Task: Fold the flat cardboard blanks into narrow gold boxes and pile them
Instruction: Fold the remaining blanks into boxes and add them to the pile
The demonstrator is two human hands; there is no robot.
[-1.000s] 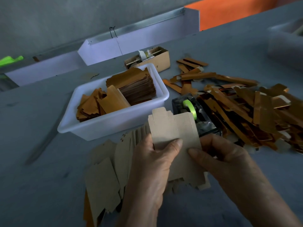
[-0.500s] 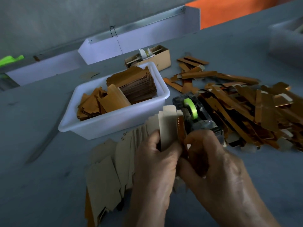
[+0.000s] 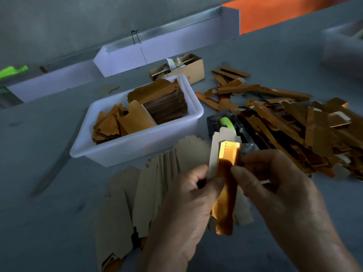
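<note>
blank [image 3: 225, 185] now folded narrower, tape dispenser [image 3: 227, 124] close behind, gold pile [image 3: 294, 130] right

The half-folded blank [image 3: 225, 185] is thin cardboard: its outer face is a glossy, mirror-like gold foil that catches a bright glare near the top, while its inner face is matt, pale kraft brown. The fanned flat blanks [image 3: 137, 197] at the bench's near edge show the same dull, papery brown side. The folded boxes [image 3: 306, 130] piled toward the right edge gleam coppery gold. The tub [image 3: 137, 146] is smooth white plastic with a soft sheen. The tape dispenser [image 3: 227, 124] looks like dark plastic carrying a lime-green roll. The bench [image 3: 49, 173] is matt grey. The small carton [image 3: 194, 67] is plain corrugated cardboard.
</note>
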